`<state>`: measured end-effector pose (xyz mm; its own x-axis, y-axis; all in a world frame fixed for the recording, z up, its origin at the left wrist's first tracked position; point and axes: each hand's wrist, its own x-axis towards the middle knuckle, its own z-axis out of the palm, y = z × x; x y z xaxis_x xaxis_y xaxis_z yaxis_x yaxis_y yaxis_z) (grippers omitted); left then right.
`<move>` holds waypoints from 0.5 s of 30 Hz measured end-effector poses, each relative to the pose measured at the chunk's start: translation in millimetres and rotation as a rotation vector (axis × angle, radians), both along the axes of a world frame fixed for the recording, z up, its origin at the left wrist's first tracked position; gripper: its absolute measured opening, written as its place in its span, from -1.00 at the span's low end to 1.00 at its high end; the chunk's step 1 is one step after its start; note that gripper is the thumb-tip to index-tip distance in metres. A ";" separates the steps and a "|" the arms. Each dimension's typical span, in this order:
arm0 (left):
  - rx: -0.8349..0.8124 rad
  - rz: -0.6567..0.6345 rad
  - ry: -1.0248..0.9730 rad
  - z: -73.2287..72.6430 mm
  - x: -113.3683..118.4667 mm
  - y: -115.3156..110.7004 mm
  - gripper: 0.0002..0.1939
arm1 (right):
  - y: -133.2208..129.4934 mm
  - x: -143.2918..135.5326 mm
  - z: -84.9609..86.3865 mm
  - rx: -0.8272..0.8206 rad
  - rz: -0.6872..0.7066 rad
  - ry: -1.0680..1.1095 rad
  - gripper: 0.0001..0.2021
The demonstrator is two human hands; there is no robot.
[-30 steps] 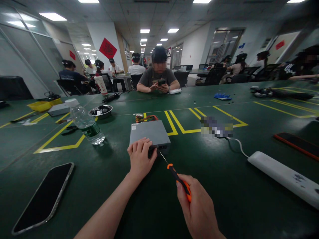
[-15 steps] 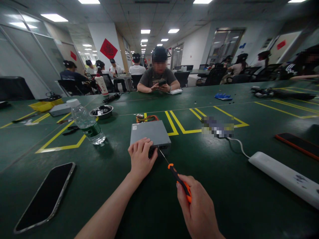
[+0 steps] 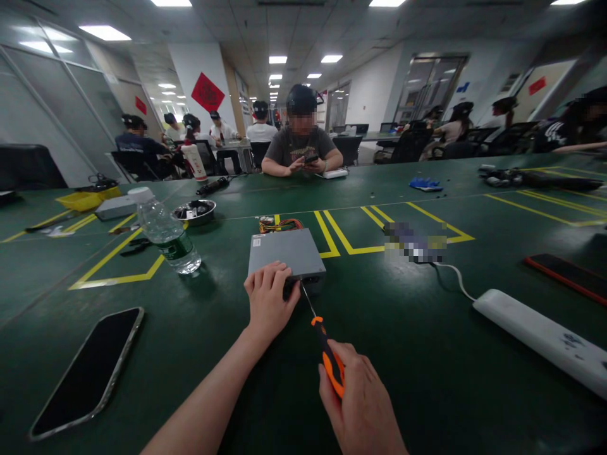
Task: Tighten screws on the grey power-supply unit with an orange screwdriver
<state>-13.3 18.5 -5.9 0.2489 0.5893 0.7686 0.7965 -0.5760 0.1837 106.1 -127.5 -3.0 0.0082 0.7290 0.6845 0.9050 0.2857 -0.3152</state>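
Note:
A grey metal box with a white label lies on the green table, its coloured cables bunched behind it. My left hand grips the box's near left edge, fingers on top and thumb at the front face. In my right hand is a screwdriver with an orange and black handle. Its tip meets the front face of the box, just right of my left thumb; the exact contact spot is too small to make out.
Left stand a water bottle, a metal bowl and a phone. A white power strip and an orange-edged phone lie right. Across the table sits a person holding a phone.
My right hand has moved left and slightly down, and the screwdriver handle has swung left, standing steeper in view. My left hand and the box have stayed in place.

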 end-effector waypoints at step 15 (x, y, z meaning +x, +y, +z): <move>-0.005 -0.004 0.003 -0.7 -0.8 0.2 -0.83 | -5.8 -4.1 -5.1 -0.102 0.008 0.147 -0.76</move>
